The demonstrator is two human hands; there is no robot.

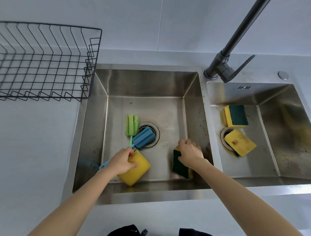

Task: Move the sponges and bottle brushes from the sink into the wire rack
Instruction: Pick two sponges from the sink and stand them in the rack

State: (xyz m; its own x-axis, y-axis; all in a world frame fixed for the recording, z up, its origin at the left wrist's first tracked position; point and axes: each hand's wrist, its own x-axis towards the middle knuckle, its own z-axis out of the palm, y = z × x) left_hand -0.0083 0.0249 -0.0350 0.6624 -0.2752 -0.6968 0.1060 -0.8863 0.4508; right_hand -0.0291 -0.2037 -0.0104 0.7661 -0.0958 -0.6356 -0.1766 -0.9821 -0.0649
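In the left sink basin (145,81), my left hand (121,162) grips a yellow sponge (137,170) near the front wall. A blue bottle brush (143,137) passes under that hand, its handle pointing front-left. A green bottle brush (132,124) lies beside the drain. My right hand (190,152) closes on a green-and-yellow sponge (179,166) at the basin's right side. The right basin (285,98) holds a green-topped sponge (236,115) and a stained yellow sponge (240,143) over its drain. The black wire rack (43,63) stands on the counter at the left, with nothing in it.
A dark faucet (230,62) rises between the basins and leans to the upper right. A round metal button (283,75) sits behind the right basin. White counter surrounds the sink, with a tiled wall behind. Dark clothing shows at the bottom edge.
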